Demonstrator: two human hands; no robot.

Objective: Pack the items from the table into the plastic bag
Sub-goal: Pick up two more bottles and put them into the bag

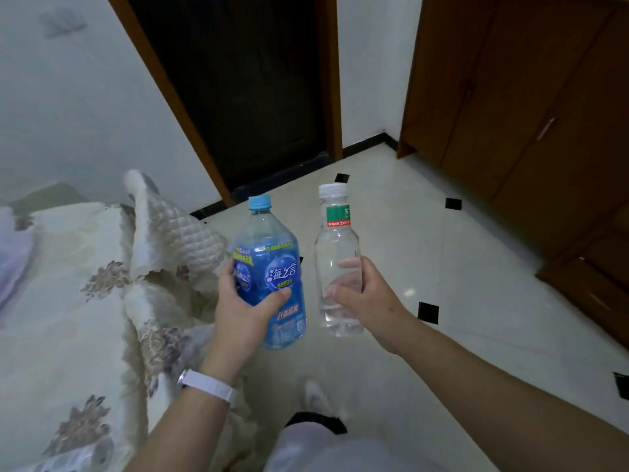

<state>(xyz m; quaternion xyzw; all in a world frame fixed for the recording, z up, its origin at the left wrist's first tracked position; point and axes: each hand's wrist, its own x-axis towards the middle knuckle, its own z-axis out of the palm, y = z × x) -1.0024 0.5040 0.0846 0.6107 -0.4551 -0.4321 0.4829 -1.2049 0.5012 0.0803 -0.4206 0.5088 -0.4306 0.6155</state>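
My left hand (243, 301) grips a blue-labelled drink bottle (272, 253) with a light blue cap, held upright above the floor. My right hand (360, 291) grips a clear water bottle (335, 240) with a white cap and a green and red label, also upright, just to the right of the blue one. The two bottles are side by side and apart. A white band sits on my left wrist. No plastic bag can be made out for certain in this view.
A surface under a cream floral cloth (78, 301) fills the left side, its corner folded up. Glossy tiled floor (442, 267) lies ahead. A dark doorway (245, 97) is at the back and a brown wooden cabinet (527, 114) stands on the right.
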